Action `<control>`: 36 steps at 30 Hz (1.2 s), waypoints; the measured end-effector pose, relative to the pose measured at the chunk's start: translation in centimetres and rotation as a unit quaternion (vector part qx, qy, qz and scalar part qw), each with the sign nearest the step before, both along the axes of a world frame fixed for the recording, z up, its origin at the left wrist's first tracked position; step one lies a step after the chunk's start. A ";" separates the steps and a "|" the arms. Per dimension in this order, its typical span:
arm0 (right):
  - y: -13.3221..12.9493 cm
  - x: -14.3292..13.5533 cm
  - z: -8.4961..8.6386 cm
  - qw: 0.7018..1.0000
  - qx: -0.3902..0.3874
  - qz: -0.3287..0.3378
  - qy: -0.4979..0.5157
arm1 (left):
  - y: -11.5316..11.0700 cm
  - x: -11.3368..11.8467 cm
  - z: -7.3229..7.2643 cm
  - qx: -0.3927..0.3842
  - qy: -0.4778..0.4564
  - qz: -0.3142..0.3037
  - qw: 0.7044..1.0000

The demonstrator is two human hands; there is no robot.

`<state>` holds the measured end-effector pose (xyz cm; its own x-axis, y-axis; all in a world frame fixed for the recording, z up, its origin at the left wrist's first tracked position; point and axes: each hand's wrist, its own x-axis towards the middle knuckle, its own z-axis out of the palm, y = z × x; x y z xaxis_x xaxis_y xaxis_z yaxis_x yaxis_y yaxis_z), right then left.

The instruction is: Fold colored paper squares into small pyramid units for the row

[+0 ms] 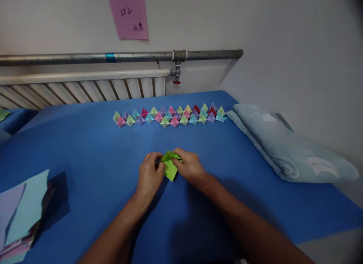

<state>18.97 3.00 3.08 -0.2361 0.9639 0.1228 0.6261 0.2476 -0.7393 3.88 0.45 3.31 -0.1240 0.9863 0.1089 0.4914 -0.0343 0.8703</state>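
A bright green piece of folded paper (170, 170) is held just above the blue surface, in the middle of the view. My left hand (151, 172) pinches its left corner between thumb and fingers. On the opposite side, my right hand (189, 165) grips the upper right edge, where a flap is folded over. The paper's lower tip points toward me. Beyond the hands, several small folded paper pieces (165, 122) in pink, green, purple, blue and red lie in close rows.
The blue surface (93, 158) spans the view. A stack of coloured paper (28, 207) sits at the lower left. To the right lies a folded pale blue blanket (295, 150). A radiator (107, 88) and a metal pipe (141, 56) run along the wall behind, below a pink note (129, 16).
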 end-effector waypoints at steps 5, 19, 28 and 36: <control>0.2 -0.1 -0.2 0.987 -0.098 -0.029 0.127 | 0.3 -0.3 -0.4 -0.029 -0.076 0.003 0.997; -0.2 -0.3 -0.4 0.979 -0.016 -0.060 0.194 | 1.2 -0.7 2.3 -0.255 -0.533 0.011 0.807; -0.7 -0.3 0.1 0.982 0.023 0.060 0.175 | 1.3 -1.1 1.9 -0.260 -0.470 0.035 0.843; -0.3 -0.3 1.9 0.938 -0.201 -0.027 0.283 | 1.0 -1.1 1.9 -0.213 -0.426 0.009 0.879</control>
